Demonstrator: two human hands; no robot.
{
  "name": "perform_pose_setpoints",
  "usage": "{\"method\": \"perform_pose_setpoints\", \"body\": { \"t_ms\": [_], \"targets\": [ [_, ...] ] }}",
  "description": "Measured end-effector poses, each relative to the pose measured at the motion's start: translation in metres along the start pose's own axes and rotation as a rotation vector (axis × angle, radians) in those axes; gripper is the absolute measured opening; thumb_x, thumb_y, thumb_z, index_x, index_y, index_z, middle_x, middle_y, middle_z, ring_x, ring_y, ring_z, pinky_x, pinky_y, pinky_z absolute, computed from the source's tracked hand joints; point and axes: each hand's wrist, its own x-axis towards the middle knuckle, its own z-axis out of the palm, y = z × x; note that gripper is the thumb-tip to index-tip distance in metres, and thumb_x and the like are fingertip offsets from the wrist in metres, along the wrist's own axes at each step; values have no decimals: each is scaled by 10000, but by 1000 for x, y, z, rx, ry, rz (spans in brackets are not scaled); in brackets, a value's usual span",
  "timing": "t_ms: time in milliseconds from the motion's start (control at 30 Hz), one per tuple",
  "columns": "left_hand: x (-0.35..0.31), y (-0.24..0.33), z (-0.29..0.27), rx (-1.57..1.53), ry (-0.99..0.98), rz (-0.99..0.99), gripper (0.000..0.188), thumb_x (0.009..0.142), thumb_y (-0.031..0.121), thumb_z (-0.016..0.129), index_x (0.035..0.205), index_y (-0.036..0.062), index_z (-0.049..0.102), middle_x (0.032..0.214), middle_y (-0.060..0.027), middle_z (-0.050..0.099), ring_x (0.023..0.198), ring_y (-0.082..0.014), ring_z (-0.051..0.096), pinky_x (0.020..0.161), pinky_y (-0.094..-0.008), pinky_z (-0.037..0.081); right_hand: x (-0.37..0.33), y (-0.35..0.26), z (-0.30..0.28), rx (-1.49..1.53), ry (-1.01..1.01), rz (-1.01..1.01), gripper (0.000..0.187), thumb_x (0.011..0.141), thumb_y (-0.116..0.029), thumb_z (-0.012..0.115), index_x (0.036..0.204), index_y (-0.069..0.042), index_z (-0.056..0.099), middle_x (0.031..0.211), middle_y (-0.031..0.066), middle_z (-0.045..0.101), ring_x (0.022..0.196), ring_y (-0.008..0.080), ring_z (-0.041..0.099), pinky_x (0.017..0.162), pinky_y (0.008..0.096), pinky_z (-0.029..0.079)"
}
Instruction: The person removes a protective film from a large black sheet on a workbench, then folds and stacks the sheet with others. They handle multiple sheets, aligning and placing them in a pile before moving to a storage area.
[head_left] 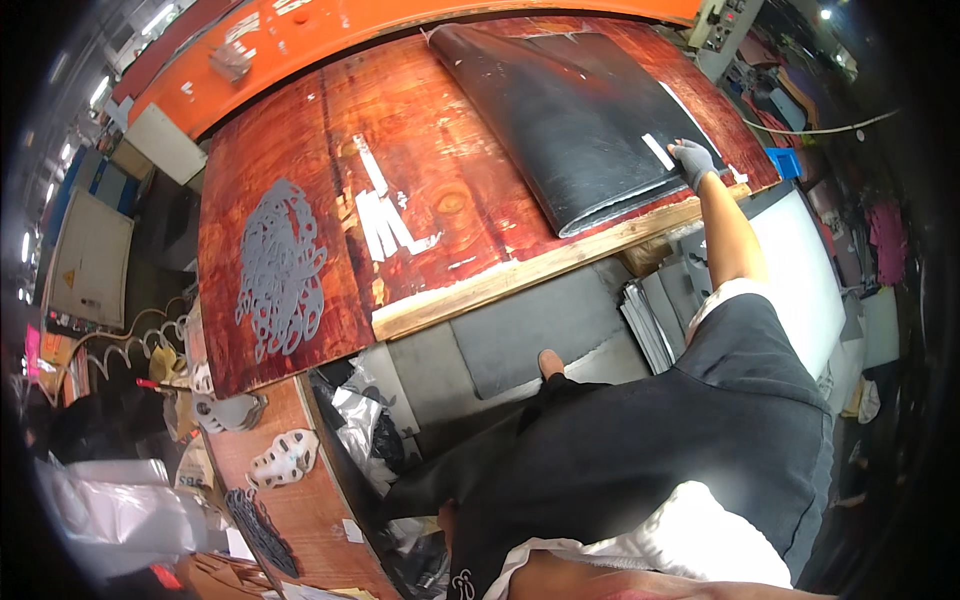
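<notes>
At right on the surface (pixel 400 100), gloved right hand (pixel 696 165) met folded black sheet (pixel 580 120), pinch unclear; left hand unseen; uneven tugging could've skewed layers.

I'm looking down at a red-stained wooden tabletop (pixel 300 140), and it's carrying a folded black sheet (pixel 560 120) over on the right! White strips (pixel 380 225) are lying mid-table; grey looped cut-outs (pixel 280 270) are sprawling in a heap at left. Nearer, a brown side bench (pixel 320 490) is holding a white perforated piece (pixel 292 460) and a dark looped bundle (pixel 262 530).
</notes>
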Motion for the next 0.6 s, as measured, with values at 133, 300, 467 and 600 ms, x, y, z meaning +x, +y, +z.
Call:
{"method": "perform_pose_setpoints", "body": {
  "t_ms": [133, 300, 467, 600],
  "targets": [
    [16, 5, -13, 62, -15, -43, 326, 784, 422, 483, 881, 143, 621, 851, -173, 635, 845, -388, 611, 673, -521, 475, 17, 42, -50, -214, 165, -10, 418, 732, -166, 700, 1101, 2, 596, 1045, 69, 622, 960, 138, 553, 835, 257, 416],
    [38, -2, -9, 82, -3, -80, 384, 823, 450, 438, 891, 132, 642, 857, -195, 637, 867, -391, 611, 717, -513, 473, 2, 60, -75, -415, 280, -28, 357, 723, -175, 676, 1040, -18, 635, 1008, 76, 638, 927, 137, 571, 817, 257, 422],
    [61, -9, -7, 30, 28, -80, 434, 837, 471, 423, 925, 120, 663, 890, -210, 637, 902, -387, 605, 778, -484, 466, -6, 65, -84, -383, 261, -28, 274, 764, -186, 646, 986, -25, 636, 862, 19, 615, 786, 110, 540, 716, 241, 421],
    [48, 20, -37, 95, 34, -27, 421, 831, 459, 449, 912, 112, 672, 918, -202, 639, 916, -373, 606, 800, -469, 460, 6, 75, -89, -277, 236, -23, 223, 786, -178, 636, 951, -28, 637, 812, 9, 602, 728, 102, 527, 661, 238, 419]
  ]
}}
